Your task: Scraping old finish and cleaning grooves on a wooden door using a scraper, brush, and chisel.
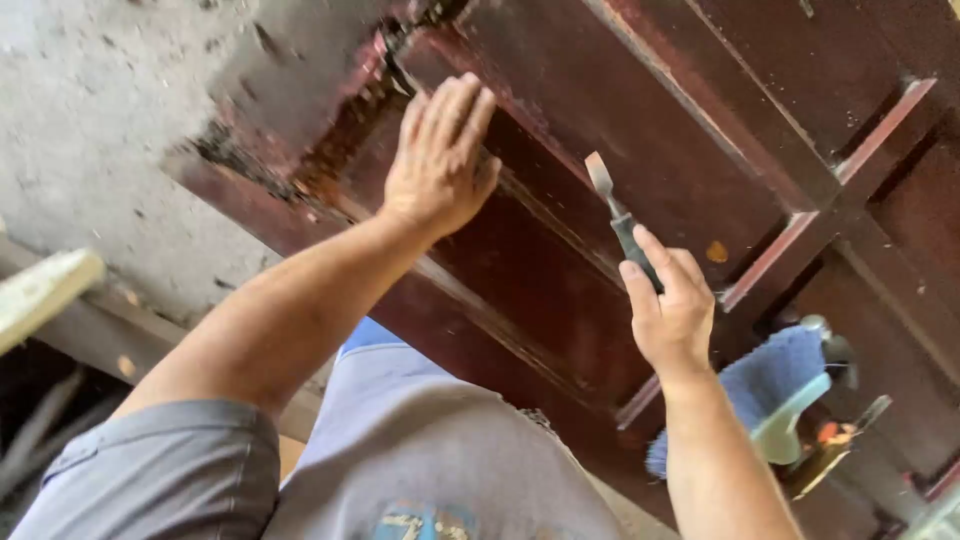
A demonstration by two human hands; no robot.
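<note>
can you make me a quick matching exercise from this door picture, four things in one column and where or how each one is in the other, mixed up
Things:
1. left hand
2. right hand
3. chisel
4. blue brush

Place or state:
A. lying on the door's lower right, beside the right forearm
B. laid flat, fingers together, on the dark red door panel
C. blade tip set at a moulding edge of the panel
D. wrapped round a dark tool handle

Pairs: 1-B, 2-D, 3-C, 4-A
</note>
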